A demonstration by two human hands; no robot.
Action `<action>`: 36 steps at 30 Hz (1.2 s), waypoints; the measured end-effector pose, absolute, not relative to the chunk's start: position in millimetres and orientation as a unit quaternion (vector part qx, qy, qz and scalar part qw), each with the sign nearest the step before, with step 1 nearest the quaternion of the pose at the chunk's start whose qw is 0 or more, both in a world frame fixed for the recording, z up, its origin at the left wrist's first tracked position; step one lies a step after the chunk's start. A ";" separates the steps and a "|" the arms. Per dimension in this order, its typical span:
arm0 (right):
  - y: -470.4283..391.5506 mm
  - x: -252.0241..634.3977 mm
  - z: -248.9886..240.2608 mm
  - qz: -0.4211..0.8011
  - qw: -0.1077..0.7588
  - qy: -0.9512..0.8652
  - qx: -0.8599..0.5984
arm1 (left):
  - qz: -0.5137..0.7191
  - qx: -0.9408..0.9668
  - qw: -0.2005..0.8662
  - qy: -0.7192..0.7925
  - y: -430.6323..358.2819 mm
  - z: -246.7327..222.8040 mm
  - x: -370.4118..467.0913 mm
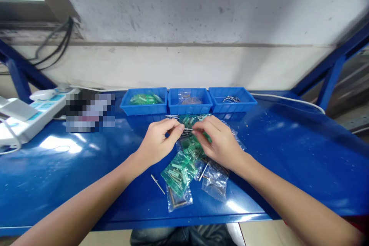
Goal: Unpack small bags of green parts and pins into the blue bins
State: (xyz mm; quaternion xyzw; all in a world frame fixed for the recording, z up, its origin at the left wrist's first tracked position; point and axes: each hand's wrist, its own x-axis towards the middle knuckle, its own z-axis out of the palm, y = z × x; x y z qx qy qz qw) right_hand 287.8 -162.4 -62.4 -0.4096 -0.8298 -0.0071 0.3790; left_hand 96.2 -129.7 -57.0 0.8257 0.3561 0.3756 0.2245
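My left hand [161,138] pinches silvery blind rivets [188,129] between thumb and forefinger, above the middle of a pile. Facing it, my right hand [217,138] has its fingertips closed at the other end of the same rivets. How many rivets are gripped I cannot tell. Below my hands lie green plastic bags [178,171] with pale pieces inside. Clear bags [215,184] of brownish screws spread beside and under them. One loose blind rivet [157,184] rests on the table left of the pile, and another rivet [203,172] lies across the bags.
Three blue bins line the back: the left bin [123,107] holds green bags, the middle bin [171,108] clear bags, the right bin [249,102] loose rivets. A white power strip [43,109] and a blurred object [89,113] sit left on the blue table [115,184].
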 end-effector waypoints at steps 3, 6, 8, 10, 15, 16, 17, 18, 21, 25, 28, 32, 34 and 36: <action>-163.0 288.0 -60.6 -0.017 0.375 -0.833 -0.407 | 0.383 0.822 0.237 0.348 -131.0 -60.1 97.2; -162.9 287.9 -59.4 -0.015 0.378 -0.829 -0.413 | 0.411 0.819 0.217 0.338 -133.1 -61.8 98.6; -162.5 287.8 -58.9 -0.014 0.380 -0.827 -0.415 | 0.411 0.826 0.194 0.334 -134.1 -61.0 99.1; -162.2 288.1 -58.5 -0.015 0.380 -0.827 -0.414 | 0.403 0.831 0.186 0.335 -134.9 -59.3 99.1; -164.5 287.3 -58.2 -0.025 0.390 -0.828 -0.402 | 0.377 0.836 0.206 0.341 -135.9 -57.0 97.6; -165.3 286.6 -57.9 -0.029 0.386 -0.832 -0.397 | 0.374 0.836 0.212 0.342 -136.0 -57.0 97.4; -165.8 286.2 -57.3 -0.032 0.378 -0.839 -0.391 | 0.372 0.834 0.221 0.343 -136.0 -57.1 97.3; -165.7 286.5 -56.2 -0.036 0.369 -0.845 -0.385 | 0.369 0.832 0.231 0.343 -135.8 -57.3 97.3; -159.0 297.0 -50.4 -0.075 0.363 -0.843 -0.390 | 0.331 0.837 0.247 0.359 -133.7 -58.2 96.7; -133.4 342.6 -44.4 -0.196 0.398 -0.730 -0.520 | 0.246 0.849 0.179 0.431 -124.8 -61.9 92.5; -117.4 377.1 -48.8 -0.246 0.361 -0.642 -0.631 | 0.192 0.857 0.130 0.461 -116.8 -65.4 88.7; -122.5 369.6 -56.8 -0.213 0.350 -0.647 -0.643 | 0.157 0.876 0.117 0.442 -111.6 -67.9 88.9; -133.3 344.4 -58.1 -0.174 0.362 -0.692 -0.600 | 0.150 0.888 0.085 0.426 -112.0 -68.7 90.6; -144.5 317.4 -58.9 -0.115 0.356 -0.748 -0.548 | 0.146 0.901 0.030 0.408 -113.4 -69.6 92.0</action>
